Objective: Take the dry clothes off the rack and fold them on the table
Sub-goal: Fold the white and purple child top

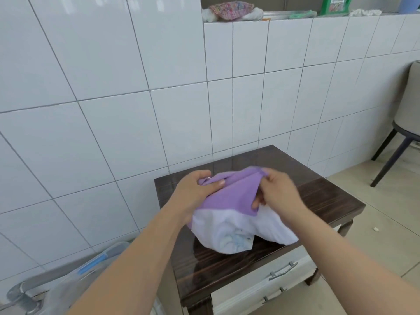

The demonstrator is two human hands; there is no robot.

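Head view looks down on a purple-and-white garment (229, 208) bunched on the dark wooden table (329, 201), near its middle; the left hand (196, 189) pinches the purple cloth at its far left; the right hand (277, 192) curls round the purple edge at far right; it looks light, soft and limp, likely to sag and slide on the glossy top; corners or seams seem the best hold.
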